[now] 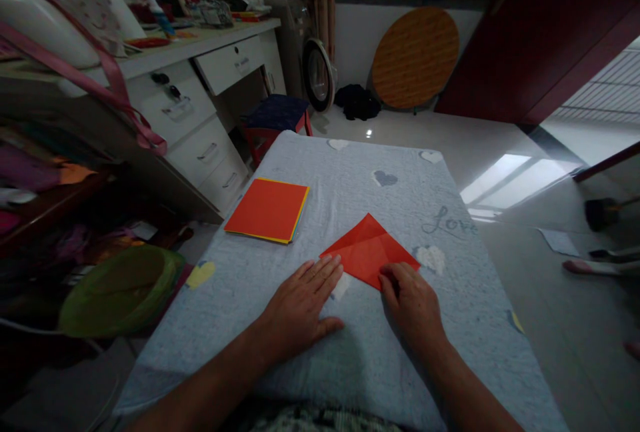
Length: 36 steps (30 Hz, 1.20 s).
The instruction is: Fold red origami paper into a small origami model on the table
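A red sheet of origami paper [367, 245], folded into a pointed shape, lies on the cloth-covered table [280, 285] in front of me. My left hand [310, 305] rests flat, with its fingertips on the paper's left corner and the thumb spread out on the cloth. At the lower right edge, my right hand [413, 299] pinches the paper between thumb and curled fingers. To the left sits a square stack of coloured paper [270, 211], red on top with yellow and blue edges showing beneath.
A white desk [190, 112] with drawers runs along the left, with a stool [277, 112] beside it. A green-lined bin [123, 292] stands left of the table. Farther back are an open washing machine [319, 75] and a round wooden board [416, 57] against the wall.
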Each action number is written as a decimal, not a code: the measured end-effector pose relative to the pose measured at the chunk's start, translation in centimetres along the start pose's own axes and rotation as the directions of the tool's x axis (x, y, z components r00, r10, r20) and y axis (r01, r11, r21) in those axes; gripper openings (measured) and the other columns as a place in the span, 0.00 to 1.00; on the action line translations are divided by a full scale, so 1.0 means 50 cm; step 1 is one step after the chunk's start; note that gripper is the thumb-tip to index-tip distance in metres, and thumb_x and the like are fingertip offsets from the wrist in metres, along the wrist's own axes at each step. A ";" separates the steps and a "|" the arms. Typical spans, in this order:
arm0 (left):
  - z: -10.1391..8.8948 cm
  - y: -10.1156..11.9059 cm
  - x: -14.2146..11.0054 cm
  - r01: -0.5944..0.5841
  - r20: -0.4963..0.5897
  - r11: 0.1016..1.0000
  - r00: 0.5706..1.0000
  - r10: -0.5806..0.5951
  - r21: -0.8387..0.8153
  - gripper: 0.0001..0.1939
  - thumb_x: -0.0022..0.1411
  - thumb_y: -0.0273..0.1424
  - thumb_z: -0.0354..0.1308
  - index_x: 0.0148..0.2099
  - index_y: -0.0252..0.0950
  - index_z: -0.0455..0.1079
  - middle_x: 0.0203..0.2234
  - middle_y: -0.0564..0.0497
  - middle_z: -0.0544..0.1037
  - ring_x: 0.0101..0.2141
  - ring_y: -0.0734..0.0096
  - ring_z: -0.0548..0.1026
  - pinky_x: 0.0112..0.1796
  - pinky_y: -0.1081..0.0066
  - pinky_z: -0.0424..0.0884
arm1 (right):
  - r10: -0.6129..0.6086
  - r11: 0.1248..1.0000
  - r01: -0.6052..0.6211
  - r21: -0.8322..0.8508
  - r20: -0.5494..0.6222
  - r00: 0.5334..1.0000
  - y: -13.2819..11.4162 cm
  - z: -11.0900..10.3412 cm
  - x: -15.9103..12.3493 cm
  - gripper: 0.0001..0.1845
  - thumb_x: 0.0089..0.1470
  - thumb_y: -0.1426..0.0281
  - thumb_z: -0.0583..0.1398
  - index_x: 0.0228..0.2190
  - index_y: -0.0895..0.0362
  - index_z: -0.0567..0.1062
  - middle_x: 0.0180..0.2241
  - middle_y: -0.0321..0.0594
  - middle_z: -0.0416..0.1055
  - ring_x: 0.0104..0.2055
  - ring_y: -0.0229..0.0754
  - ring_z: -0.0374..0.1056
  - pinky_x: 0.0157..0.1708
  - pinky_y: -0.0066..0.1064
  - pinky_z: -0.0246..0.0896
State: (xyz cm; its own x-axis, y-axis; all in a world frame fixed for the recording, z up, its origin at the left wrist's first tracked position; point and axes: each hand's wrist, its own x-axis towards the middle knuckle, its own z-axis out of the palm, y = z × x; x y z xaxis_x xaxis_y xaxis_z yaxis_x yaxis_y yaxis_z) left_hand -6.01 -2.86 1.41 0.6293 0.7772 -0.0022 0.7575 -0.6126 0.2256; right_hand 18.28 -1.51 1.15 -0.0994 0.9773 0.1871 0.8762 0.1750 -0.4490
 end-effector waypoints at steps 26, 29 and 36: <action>-0.065 -0.058 0.096 0.298 -0.030 0.882 0.943 -0.332 -0.365 0.03 0.64 0.25 0.56 0.36 0.36 0.70 0.38 0.49 0.70 0.42 0.65 0.71 0.45 0.66 0.69 | 0.001 1.000 -0.001 -0.008 0.025 1.000 -0.001 -0.003 -0.001 0.09 0.60 0.71 0.54 0.34 0.57 0.74 0.32 0.42 0.73 0.34 0.44 0.69 0.35 0.33 0.59; -0.063 -0.065 0.100 0.290 -0.014 0.888 0.949 -0.316 -0.355 0.05 0.64 0.24 0.54 0.36 0.35 0.70 0.37 0.49 0.70 0.41 0.66 0.71 0.45 0.67 0.68 | 0.003 1.000 -0.003 -0.014 0.024 1.000 -0.001 -0.002 -0.002 0.09 0.60 0.72 0.53 0.34 0.57 0.73 0.32 0.42 0.73 0.34 0.44 0.69 0.35 0.33 0.58; -0.051 -0.073 0.103 0.292 0.007 0.919 0.954 -0.301 -0.264 0.05 0.66 0.25 0.53 0.36 0.35 0.69 0.37 0.48 0.68 0.40 0.65 0.70 0.45 0.67 0.68 | 0.005 1.000 -0.005 -0.022 0.024 1.000 0.003 -0.001 -0.003 0.08 0.61 0.72 0.54 0.33 0.57 0.73 0.31 0.41 0.72 0.34 0.44 0.68 0.35 0.32 0.58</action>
State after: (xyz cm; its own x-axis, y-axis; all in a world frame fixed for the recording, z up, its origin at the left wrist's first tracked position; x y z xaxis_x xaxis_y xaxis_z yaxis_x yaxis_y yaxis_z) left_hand -5.98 3.77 3.06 0.3732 0.9245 -0.0771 0.8342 -0.2980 0.4640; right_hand 18.44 -1.62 1.09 -0.1061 0.9808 0.1633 0.8868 0.1676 -0.4307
